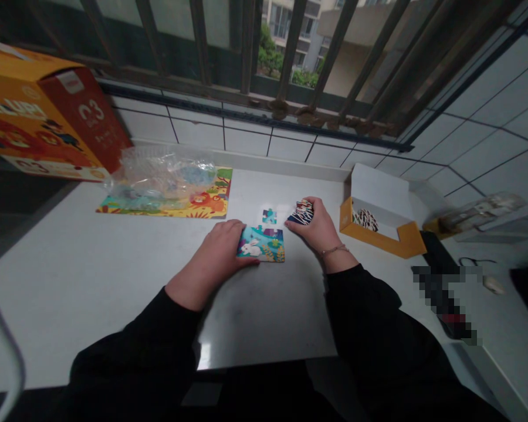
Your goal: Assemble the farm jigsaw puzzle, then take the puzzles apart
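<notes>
On the white counter lies a joined section of jigsaw puzzle [264, 246] showing a white rabbit on teal and purple. My left hand [217, 255] grips its left side, fingers at the top left corner and thumb along the bottom edge. A loose puzzle piece [270, 216], teal with a white border, rests just above the section, apart from it. My right hand [319, 228] is closed around a stack of puzzle pieces [302, 213] whose light edges show as stripes. The top piece looks dark blue. My palm hides part of the stack.
An open yellow box [374, 239] with more stacked pieces [365, 220] stands at the right. Clear plastic packaging [162, 176] covers part of a lion picture sheet [215, 202] at the left. Behind it stands a large orange box [57, 117]. A tiled wall [246, 140] and barred window border the counter.
</notes>
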